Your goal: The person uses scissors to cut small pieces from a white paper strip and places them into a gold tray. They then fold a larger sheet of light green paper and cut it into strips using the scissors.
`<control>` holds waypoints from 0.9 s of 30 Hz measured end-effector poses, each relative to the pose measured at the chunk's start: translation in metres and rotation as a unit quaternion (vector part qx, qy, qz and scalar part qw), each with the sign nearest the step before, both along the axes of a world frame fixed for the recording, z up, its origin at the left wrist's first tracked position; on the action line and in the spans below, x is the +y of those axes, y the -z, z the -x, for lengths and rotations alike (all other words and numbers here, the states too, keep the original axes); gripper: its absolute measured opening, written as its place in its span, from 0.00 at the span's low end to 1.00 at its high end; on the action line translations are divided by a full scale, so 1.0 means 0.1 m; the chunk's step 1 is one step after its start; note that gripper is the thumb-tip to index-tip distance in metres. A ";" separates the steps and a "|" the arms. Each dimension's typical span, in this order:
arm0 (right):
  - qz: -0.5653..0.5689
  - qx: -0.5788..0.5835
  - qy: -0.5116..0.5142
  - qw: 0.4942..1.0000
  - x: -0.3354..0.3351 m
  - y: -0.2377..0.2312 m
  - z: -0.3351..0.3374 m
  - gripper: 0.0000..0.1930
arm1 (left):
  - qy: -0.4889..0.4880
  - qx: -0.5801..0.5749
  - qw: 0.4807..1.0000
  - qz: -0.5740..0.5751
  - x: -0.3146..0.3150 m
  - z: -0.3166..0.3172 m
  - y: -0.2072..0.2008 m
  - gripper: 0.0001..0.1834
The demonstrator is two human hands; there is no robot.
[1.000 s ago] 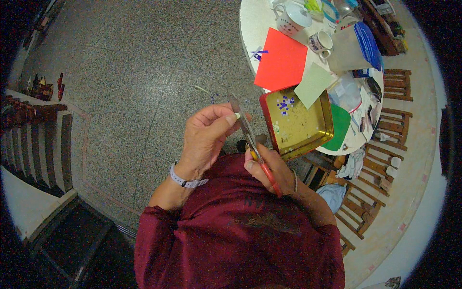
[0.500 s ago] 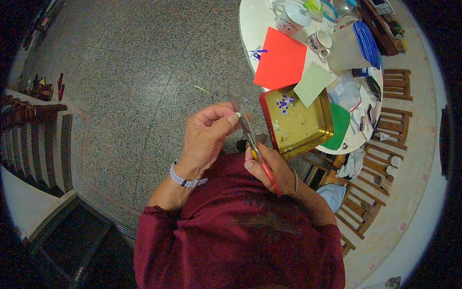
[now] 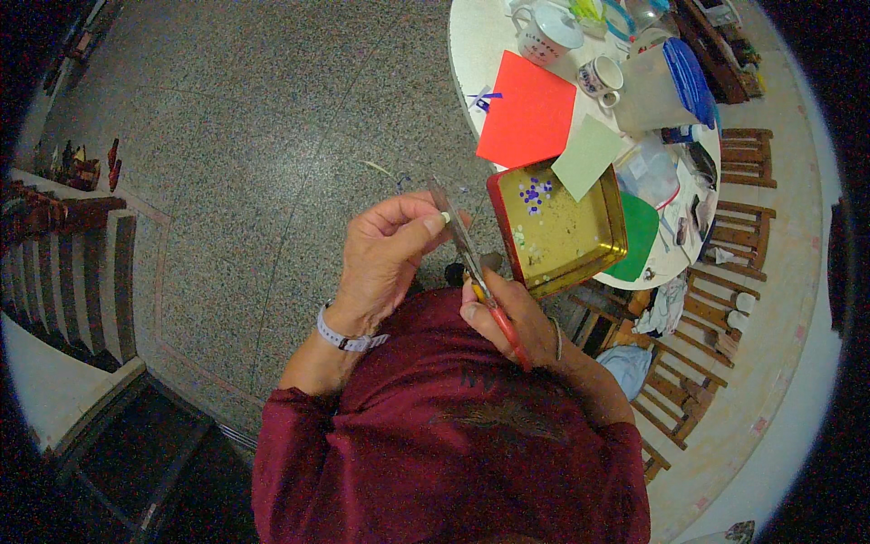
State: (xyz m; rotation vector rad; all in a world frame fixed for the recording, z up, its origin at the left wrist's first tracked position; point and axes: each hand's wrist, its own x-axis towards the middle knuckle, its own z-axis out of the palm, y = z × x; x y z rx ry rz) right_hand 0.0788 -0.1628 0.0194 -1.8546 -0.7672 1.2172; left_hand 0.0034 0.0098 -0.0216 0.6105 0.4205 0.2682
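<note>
Between thumb and forefinger, my left hand (image 3: 388,247) pinches a small pale piece of paper (image 3: 446,218). My right hand (image 3: 515,317) is wrapped round the handles of a pair of scissors (image 3: 464,243), red and yellow at the grip. Their blades point up and away, right beside the pale piece at my left fingertips. To the right of the hands sits a gold-lined tin with a red rim (image 3: 589,258). Small purple dots (image 3: 535,195) and a few pale bits lie inside it. A pale green sheet (image 3: 587,159) overlaps the tin's far edge.
On the white round table (image 3: 480,82) lie a red sheet (image 3: 527,111) and a green sheet (image 3: 639,238). A lidded mug (image 3: 548,34), a cup (image 3: 600,78) and a blue-lidded container (image 3: 657,89) stand behind. Wooden chairs (image 3: 743,238) line the right. Thin scraps lie on the floor.
My left hand has shifted very slightly left with the pale piece. The scissors stay beside it, almost unmoved.
</note>
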 end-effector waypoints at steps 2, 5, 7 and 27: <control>-0.008 0.001 0.002 1.000 -0.01 0.03 0.00 0.12 | 0.001 0.002 1.000 0.000 0.00 0.00 -0.01 0.06; -0.013 -0.003 0.001 1.000 -0.01 0.02 0.00 0.12 | 0.004 0.016 1.000 0.013 0.02 0.00 -0.02 0.07; -0.015 -0.006 0.001 1.000 0.00 0.02 0.00 0.12 | 0.010 0.033 0.999 0.037 0.03 0.00 -0.03 0.07; -0.007 0.001 0.005 1.000 0.04 0.03 -0.02 0.15 | 0.000 0.018 1.000 0.003 -0.01 -0.03 -0.02 0.07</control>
